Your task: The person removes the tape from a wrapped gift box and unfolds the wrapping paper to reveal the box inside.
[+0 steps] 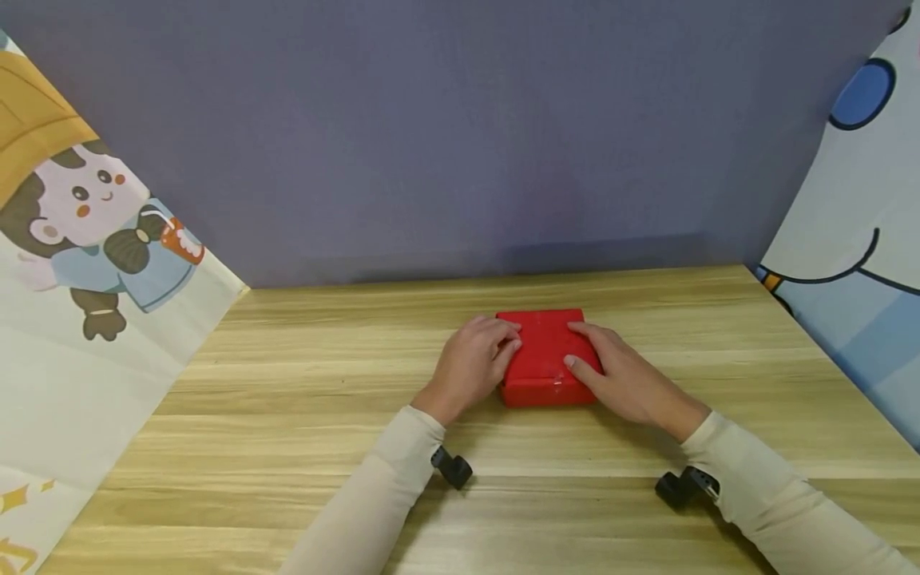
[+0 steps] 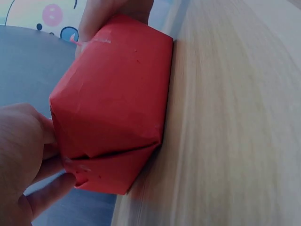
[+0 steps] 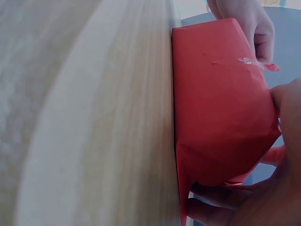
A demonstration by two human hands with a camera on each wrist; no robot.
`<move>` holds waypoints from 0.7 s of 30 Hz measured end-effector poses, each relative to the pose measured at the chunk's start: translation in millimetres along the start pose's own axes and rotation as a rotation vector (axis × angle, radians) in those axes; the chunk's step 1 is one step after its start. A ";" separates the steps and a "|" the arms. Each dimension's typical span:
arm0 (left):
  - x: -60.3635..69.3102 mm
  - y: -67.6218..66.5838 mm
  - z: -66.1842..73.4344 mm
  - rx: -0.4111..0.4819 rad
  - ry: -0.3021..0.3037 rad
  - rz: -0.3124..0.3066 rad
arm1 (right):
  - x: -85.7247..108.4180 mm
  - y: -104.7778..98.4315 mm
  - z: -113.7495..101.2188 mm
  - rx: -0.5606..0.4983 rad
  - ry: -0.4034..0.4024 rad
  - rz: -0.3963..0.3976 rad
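A box wrapped in red paper [image 1: 549, 343] lies flat on the wooden table. At its left end is my left hand [image 1: 474, 359], fingers bent, thumb and fingertips close together on the paper at the top edge. In the left wrist view that hand [image 2: 23, 160] holds the folded end of the wrapped box [image 2: 113, 89]. My right hand [image 1: 632, 383] grips the right end, thumb and a finger on top. In the right wrist view its fingers [image 3: 211, 212] are at a loose paper flap [image 3: 184, 188] beneath the box's end. A small red tab sticks up at the top edge.
The wooden table [image 1: 287, 447] meets a grey-blue panel [image 1: 467, 144] behind the box. Cartoon-printed sheets stand at the left [image 1: 93, 239] and right [image 1: 862, 200]. Small black cameras sit on the left wrist [image 1: 453, 468] and right wrist [image 1: 686, 487].
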State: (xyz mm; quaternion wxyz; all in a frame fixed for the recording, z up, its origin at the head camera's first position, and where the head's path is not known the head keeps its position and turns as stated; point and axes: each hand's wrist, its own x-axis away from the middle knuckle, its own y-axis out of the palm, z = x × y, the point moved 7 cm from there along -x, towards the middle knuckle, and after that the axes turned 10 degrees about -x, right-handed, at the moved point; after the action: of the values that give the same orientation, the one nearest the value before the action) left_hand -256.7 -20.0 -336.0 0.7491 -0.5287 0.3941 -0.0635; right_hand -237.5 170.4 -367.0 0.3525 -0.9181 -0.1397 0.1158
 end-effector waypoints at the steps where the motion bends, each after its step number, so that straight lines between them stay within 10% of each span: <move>1: 0.7 0.6 -1.0 0.008 0.007 0.004 | 0.0 0.3 0.6 0.001 0.000 0.000; 11: 9.1 -4.3 -11.4 0.167 0.087 0.019 | 0.2 2.3 5.4 0.005 0.015 -0.005; 21: 12.4 -13.3 -22.5 0.140 0.119 0.083 | 0.0 1.3 6.0 0.001 0.021 -0.005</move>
State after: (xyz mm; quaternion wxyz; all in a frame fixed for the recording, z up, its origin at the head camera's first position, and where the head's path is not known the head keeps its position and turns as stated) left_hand -258.8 -48.8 -334.2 0.7615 -0.4535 0.4541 -0.0909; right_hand -239.1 173.2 -372.2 0.3547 -0.9187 -0.1383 0.1052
